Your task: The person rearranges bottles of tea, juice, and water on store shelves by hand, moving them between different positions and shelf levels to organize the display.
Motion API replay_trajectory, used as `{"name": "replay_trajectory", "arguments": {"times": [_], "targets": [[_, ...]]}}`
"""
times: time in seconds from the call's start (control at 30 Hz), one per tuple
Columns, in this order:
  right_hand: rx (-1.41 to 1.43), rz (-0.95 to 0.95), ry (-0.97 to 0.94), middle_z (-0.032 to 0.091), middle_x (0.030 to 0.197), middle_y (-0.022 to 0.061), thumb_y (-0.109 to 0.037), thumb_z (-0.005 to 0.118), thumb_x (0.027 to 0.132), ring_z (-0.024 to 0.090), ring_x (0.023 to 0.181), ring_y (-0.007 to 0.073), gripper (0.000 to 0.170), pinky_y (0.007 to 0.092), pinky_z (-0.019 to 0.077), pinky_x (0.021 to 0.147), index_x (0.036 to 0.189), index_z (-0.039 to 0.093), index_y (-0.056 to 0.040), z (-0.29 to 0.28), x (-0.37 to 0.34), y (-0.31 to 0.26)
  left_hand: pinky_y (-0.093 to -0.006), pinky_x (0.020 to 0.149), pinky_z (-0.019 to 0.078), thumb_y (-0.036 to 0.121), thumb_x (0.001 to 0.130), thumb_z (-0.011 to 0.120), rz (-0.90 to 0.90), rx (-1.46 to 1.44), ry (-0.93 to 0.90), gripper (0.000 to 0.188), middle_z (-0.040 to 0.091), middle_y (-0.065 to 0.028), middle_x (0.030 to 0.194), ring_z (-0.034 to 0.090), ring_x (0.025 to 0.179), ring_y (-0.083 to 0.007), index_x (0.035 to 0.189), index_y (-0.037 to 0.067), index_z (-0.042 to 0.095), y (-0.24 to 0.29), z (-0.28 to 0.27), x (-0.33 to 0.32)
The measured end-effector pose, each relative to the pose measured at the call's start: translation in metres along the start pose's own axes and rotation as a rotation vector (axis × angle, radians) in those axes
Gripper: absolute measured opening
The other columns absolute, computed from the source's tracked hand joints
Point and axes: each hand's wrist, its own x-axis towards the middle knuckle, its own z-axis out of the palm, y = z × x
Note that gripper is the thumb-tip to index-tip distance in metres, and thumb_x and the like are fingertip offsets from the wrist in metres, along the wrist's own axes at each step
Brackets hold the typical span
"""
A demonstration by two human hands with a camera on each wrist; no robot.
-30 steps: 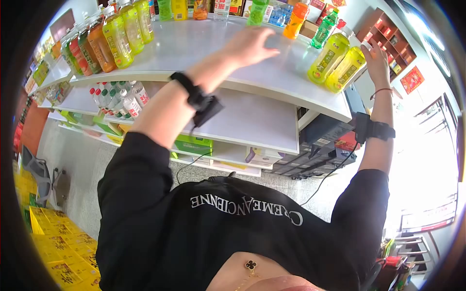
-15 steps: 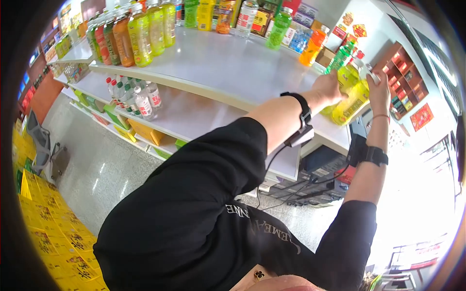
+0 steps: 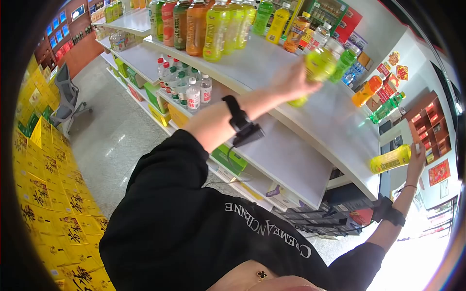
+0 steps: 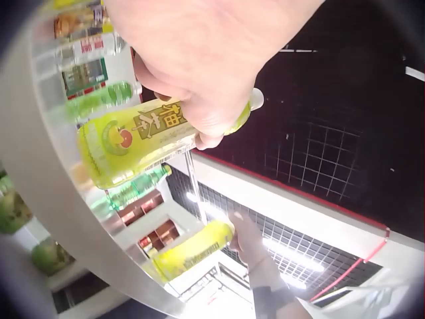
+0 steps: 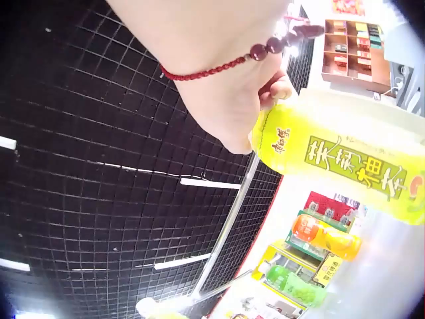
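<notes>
My left hand [image 3: 294,80] grips a yellow-green tea bottle [image 3: 320,65], blurred in the head view, over the middle of the top shelf. In the left wrist view that bottle [image 4: 126,143] has its label showing, with the fingers around its upper part. At the shelf's right end, my right hand [image 3: 416,160] holds a second yellow-green tea bottle [image 3: 391,159] near its cap. Its label faces the right wrist view, where the hand [image 5: 229,113] curls at the top of the bottle [image 5: 345,156].
A row of tea bottles [image 3: 213,31] lines the left of the white top shelf [image 3: 335,126]. Along the back stand a green bottle [image 3: 345,64], an orange bottle [image 3: 367,90] and others. Clear bottles [image 3: 192,94] stand on the lower shelf; yellow cartons [image 3: 53,203] are stacked at left.
The left hand moved right to the two tea bottles, then back left carrying one of them. The right hand keeps hold of the other at the shelf's end. The head view has turned.
</notes>
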Motion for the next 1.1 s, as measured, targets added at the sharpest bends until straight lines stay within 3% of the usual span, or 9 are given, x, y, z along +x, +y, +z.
{"name": "replay_trajectory", "arguments": {"times": [0.13,0.2,0.33,0.5,0.6,0.67,0.73,1.03,1.1], "targets": [[-0.102,0.001,-0.075,0.063,0.108,0.0159,-0.034,0.059,0.091,0.061,0.095,0.0301,0.037,0.0371,0.0462,0.084,0.118,0.056,-0.0079,0.009,0.008,-0.034,-0.0442,0.077,0.0521,0.037,0.073,0.073,-0.145,0.299,0.009,0.061,0.064,-0.0197,0.098,0.064,0.089,-0.0369,0.115,0.000,0.049,-0.014,-0.106,0.002],[-0.145,-0.187,-0.034,0.064,0.104,0.0162,-0.035,0.060,0.090,0.062,0.091,0.0301,0.038,0.0372,0.0467,0.081,0.118,0.056,-0.0085,0.026,0.016,-0.054,-0.0441,0.074,0.0529,0.038,0.074,0.073,-0.166,0.393,0.017,0.058,0.065,-0.0194,0.093,0.065,0.085,-0.0372,0.111,-0.002,0.050,-0.026,-0.135,0.002],[-0.006,-0.134,-0.070,0.065,0.094,0.0159,-0.036,0.062,0.089,0.062,0.083,0.0268,0.041,0.0356,0.0474,0.076,0.116,0.058,-0.0066,0.052,0.033,-0.141,-0.0450,0.070,0.0528,0.037,0.073,0.074,-0.124,0.501,0.076,0.055,0.066,-0.0214,0.087,0.065,0.079,-0.0382,0.101,-0.004,0.051,-0.038,-0.169,0.005],[0.188,-0.081,-0.136,0.064,0.080,0.0104,-0.037,0.065,0.086,0.060,0.073,0.0140,0.044,0.0298,0.0470,0.069,0.117,0.062,-0.0064,0.100,0.040,-0.281,-0.0453,0.070,0.0523,0.039,0.074,0.074,-0.196,0.497,0.078,0.059,0.065,-0.0226,0.082,0.065,0.079,-0.0397,0.105,-0.004,0.049,-0.047,-0.184,0.001],[0.319,-0.198,-0.120,0.067,0.082,0.0116,-0.039,0.067,0.083,0.064,0.074,0.0172,0.046,0.0297,0.0490,0.071,0.115,0.063,-0.0063,0.143,0.049,-0.341,-0.0452,0.069,0.0526,0.038,0.073,0.076,-0.155,0.532,0.053,0.071,0.063,-0.0248,0.091,0.064,0.080,-0.0400,0.118,-0.006,0.043,-0.050,-0.185,-0.003],[0.328,-0.252,-0.131,0.069,0.087,0.0127,-0.043,0.068,0.081,0.066,0.078,0.0201,0.048,0.0312,0.0503,0.074,0.112,0.064,-0.0064,0.160,0.046,-0.387,-0.0447,0.070,0.0532,0.037,0.073,0.077,-0.019,0.526,0.147,0.085,0.058,-0.0280,0.104,0.063,0.083,-0.0408,0.132,-0.006,0.032,-0.053,-0.184,-0.005],[0.352,-0.267,-0.152,0.069,0.089,0.0132,-0.045,0.068,0.080,0.067,0.081,0.0216,0.049,0.0323,0.0509,0.076,0.111,0.065,-0.0063,0.180,0.049,-0.420,-0.0443,0.071,0.0534,0.036,0.074,0.076,-0.050,0.533,0.122,0.089,0.054,-0.0287,0.110,0.063,0.085,-0.0411,0.136,-0.004,0.027,-0.052,-0.185,-0.006],[0.416,-0.456,-0.201,0.070,0.093,0.0139,-0.047,0.069,0.079,0.067,0.084,0.0223,0.052,0.0324,0.0516,0.076,0.107,0.065,-0.0032,0.243,0.048,-0.504,-0.0443,0.075,0.0528,0.025,0.070,0.080,0.029,0.488,0.137,0.094,0.049,-0.0262,0.114,0.058,0.095,-0.0414,0.140,-0.002,0.023,-0.063,-0.186,-0.031],[0.626,-0.414,-0.290,0.070,0.094,0.0133,-0.046,0.070,0.077,0.067,0.084,0.0214,0.053,0.0317,0.0515,0.076,0.107,0.065,-0.0022,0.258,0.052,-0.510,-0.0441,0.075,0.0524,0.025,0.069,0.080,-0.009,0.477,0.107,0.093,0.049,-0.0258,0.110,0.057,0.093,-0.0412,0.138,-0.003,0.025,-0.065,-0.188,-0.038]]}}
